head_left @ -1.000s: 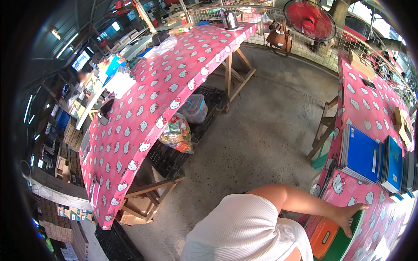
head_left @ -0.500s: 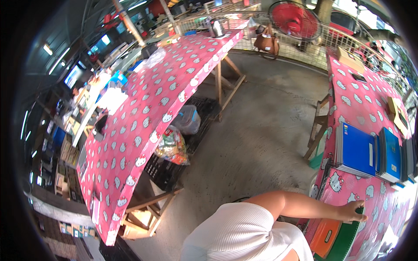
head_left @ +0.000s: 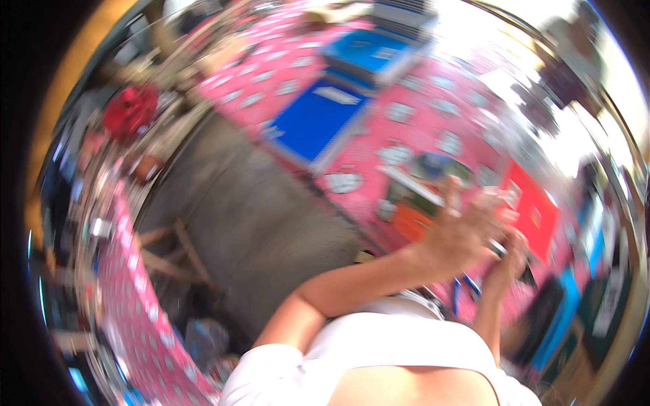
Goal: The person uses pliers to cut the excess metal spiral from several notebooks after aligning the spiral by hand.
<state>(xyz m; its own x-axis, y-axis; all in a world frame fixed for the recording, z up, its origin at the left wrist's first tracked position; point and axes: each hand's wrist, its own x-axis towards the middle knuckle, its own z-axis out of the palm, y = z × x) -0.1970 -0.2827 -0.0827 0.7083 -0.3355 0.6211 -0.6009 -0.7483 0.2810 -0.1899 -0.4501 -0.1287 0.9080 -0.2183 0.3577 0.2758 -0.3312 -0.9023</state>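
The picture is smeared by motion. My left hand reaches across to the right over a pink patterned tabletop, its fingers spread. Its fingertips overlap the near-left side of a red booklet; whether they touch it cannot be told. Close beside it is my right hand, fingers curled, partly behind the left, with a small pale-and-dark thing at its thumb that I cannot make out. Beyond my left wrist lies an orange folder, with a dark green one by it. Blue pens lie below the hands.
Farther along the table are a blue spiral notebook stack, a lighter blue stack and a grey stack. Blue and dark upright items stand at the right. Another pink table stands left across the concrete floor.
The view has swung right toward the table with the notebooks. My left hand has left the green folder's edge; my right hand and the red booklet now show.
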